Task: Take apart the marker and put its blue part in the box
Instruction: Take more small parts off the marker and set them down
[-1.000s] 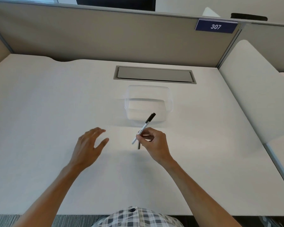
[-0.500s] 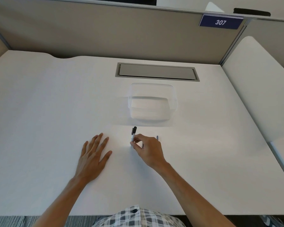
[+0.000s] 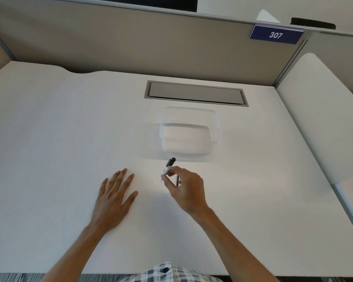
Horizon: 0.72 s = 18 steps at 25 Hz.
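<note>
My right hand (image 3: pixel 186 188) pinches the slim white marker with a black cap (image 3: pixel 168 167) at its barrel, cap tilted toward the clear plastic box (image 3: pixel 190 132) just beyond, likely to keep the drop short; a thin dark piece (image 3: pixel 177 181) shows under my fingers, colour unclear. My left hand (image 3: pixel 113 197) lies flat and open on the white surface (image 3: pixel 59 139), holding nothing, probably free to pull. The blue partition tag (image 3: pixel 276 35) reads "307".

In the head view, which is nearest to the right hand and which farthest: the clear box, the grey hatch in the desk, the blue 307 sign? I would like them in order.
From the right hand, which pinches the marker:
1. Clear box, just beyond the hand on the desk.
2. Grey hatch, behind the box, set into the desk.
3. 307 sign, far right, up on the partition.
</note>
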Each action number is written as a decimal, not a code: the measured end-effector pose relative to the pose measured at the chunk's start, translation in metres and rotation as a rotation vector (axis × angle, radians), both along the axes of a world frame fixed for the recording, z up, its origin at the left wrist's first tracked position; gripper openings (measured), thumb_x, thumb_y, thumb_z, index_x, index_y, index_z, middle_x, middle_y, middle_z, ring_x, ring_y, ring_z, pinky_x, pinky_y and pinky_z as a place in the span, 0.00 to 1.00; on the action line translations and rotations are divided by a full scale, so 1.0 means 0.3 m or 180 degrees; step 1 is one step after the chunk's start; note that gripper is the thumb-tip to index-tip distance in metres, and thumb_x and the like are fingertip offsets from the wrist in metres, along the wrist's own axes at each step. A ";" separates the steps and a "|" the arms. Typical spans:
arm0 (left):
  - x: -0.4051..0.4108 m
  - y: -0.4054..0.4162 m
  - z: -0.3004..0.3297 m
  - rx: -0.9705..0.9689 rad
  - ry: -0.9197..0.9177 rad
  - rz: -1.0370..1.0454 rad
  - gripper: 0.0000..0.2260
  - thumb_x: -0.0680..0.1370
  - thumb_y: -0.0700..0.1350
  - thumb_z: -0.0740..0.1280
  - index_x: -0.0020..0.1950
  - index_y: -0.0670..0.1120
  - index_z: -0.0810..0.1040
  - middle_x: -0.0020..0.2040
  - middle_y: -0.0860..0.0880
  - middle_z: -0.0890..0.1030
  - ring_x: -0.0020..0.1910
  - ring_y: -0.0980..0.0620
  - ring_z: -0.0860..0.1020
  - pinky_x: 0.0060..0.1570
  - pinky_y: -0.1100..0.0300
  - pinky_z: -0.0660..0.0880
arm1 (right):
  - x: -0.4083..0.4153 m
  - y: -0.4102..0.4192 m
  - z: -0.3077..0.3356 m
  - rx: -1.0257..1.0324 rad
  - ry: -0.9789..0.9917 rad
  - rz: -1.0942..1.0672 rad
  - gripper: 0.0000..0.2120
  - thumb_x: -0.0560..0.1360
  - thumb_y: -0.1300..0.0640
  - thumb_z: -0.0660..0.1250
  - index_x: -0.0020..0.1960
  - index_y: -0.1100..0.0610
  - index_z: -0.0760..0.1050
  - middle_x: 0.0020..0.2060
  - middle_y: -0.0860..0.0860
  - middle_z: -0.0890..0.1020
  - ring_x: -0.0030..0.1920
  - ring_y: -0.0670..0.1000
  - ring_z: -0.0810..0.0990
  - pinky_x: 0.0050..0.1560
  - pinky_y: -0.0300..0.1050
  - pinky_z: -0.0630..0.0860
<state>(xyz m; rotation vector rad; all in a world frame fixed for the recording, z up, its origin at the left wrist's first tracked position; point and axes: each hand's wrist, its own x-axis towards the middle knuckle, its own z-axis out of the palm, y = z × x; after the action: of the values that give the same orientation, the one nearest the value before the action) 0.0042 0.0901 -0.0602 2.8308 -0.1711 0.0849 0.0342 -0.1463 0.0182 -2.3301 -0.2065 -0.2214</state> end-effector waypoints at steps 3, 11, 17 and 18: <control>0.000 0.000 -0.001 0.0009 -0.0018 0.0002 0.28 0.80 0.62 0.48 0.77 0.53 0.59 0.78 0.50 0.58 0.77 0.50 0.54 0.74 0.52 0.47 | -0.009 0.006 -0.016 -0.0262 0.0194 0.0135 0.06 0.76 0.50 0.70 0.50 0.49 0.81 0.43 0.43 0.85 0.31 0.36 0.73 0.39 0.26 0.64; -0.002 -0.004 0.004 0.0010 -0.0054 0.0025 0.28 0.80 0.63 0.47 0.77 0.53 0.59 0.78 0.50 0.58 0.77 0.51 0.54 0.74 0.57 0.42 | -0.007 -0.007 -0.015 -0.0368 0.0308 0.0161 0.06 0.77 0.49 0.68 0.52 0.49 0.81 0.44 0.43 0.85 0.36 0.41 0.74 0.43 0.38 0.62; 0.000 -0.003 0.002 0.0004 -0.0069 0.0031 0.28 0.80 0.63 0.47 0.77 0.53 0.59 0.78 0.50 0.58 0.77 0.51 0.54 0.74 0.54 0.44 | 0.014 -0.006 0.036 0.0130 -0.0170 -0.0114 0.04 0.74 0.48 0.70 0.46 0.47 0.79 0.40 0.42 0.85 0.35 0.42 0.78 0.37 0.40 0.75; -0.001 -0.003 0.002 0.0006 -0.0068 0.0032 0.28 0.80 0.62 0.47 0.77 0.53 0.59 0.78 0.50 0.57 0.77 0.51 0.54 0.74 0.54 0.44 | 0.007 -0.001 0.035 0.0132 -0.0209 -0.0128 0.03 0.74 0.48 0.70 0.45 0.47 0.79 0.40 0.42 0.85 0.36 0.41 0.79 0.37 0.40 0.75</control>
<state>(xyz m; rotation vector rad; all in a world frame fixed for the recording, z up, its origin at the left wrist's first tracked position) 0.0039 0.0893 -0.0597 2.8338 -0.1616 0.1173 0.0364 -0.1467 0.0287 -2.2891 -0.1861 -0.3196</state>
